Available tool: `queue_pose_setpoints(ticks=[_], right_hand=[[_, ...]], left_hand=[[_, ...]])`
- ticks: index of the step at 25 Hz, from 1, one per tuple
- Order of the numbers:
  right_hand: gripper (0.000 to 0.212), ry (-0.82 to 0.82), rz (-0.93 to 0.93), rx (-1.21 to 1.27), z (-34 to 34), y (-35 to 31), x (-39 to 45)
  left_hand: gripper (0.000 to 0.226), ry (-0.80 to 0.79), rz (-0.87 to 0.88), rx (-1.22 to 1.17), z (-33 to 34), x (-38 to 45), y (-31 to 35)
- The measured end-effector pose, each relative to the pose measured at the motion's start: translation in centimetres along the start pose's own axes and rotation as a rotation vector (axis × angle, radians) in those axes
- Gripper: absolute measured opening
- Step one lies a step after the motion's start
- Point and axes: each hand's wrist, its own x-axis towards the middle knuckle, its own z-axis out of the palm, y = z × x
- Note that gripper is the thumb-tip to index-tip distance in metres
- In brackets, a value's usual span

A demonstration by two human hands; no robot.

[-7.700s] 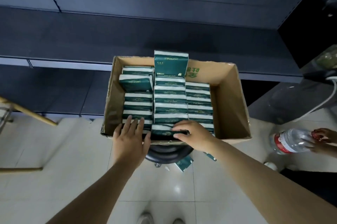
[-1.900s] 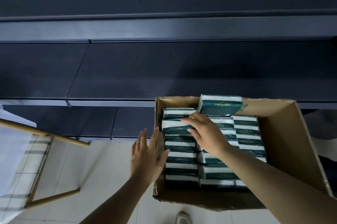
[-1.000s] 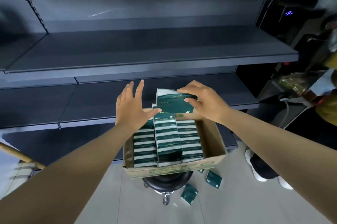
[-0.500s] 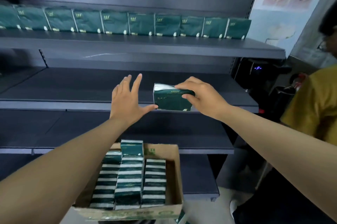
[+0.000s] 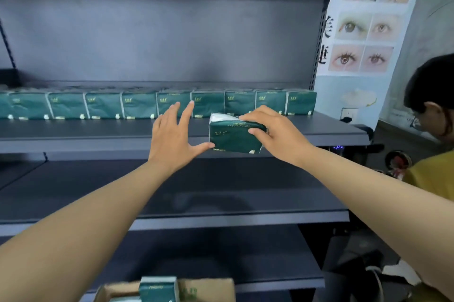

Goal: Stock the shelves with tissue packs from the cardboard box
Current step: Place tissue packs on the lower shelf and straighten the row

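My right hand [image 5: 272, 133] grips a dark green tissue pack [image 5: 233, 135] from its right end, holding it at the front edge of the upper shelf [image 5: 98, 140]. My left hand [image 5: 173, 135] is spread flat just left of the pack, its thumb tip touching the pack's lower left corner. A row of several green tissue packs [image 5: 157, 105] stands along the back of that shelf. The cardboard box [image 5: 208, 289] shows at the bottom edge, with one pack [image 5: 158, 287] sticking up from it.
Two bare dark shelves [image 5: 221, 213] lie below the stocked one. A person in a yellow shirt [image 5: 432, 174] stands close on the right. A poster with eye pictures [image 5: 361, 38] hangs on the right wall beside the shelf upright.
My right hand took a pack out of the box and raised it to the upper shelf. My left hand rose alongside it. The view tilted up, so the box dropped to the bottom edge.
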Motion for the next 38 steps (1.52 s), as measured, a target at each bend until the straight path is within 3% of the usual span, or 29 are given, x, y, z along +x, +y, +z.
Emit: queue_pose_setpoints(ticks=[11,18,21,23,31,38], right_hand=[[0.031,0.153,0.151,-0.082,0.9,11.7,9.9],[0.033,0.053,0.139,-0.082,5.8,19.4,17.1],[0.051,-0.026,0.067,-0.150,8.1,21.4,17.8],[0.061,-0.028,0.043,-0.194,8.8,22.2,17.8],[0.066,0.016,0.035,-0.323,9.3,22.1,17.7],[0.077,0.073,0.121,-0.449,7.1,17.4,16.5]], left_hand=[[0.107,-0.028,0.005,0.043,9.2,12.3,0.0],[0.110,-0.082,-0.005,0.120,16.6,18.1,-1.9],[0.111,-0.035,0.021,0.151,19.3,18.3,-3.1],[0.109,-0.019,0.041,0.151,20.3,18.5,-3.5],[0.105,0.000,0.051,0.173,20.0,18.3,-3.4],[0.095,0.062,0.068,0.175,14.8,15.1,-4.2]])
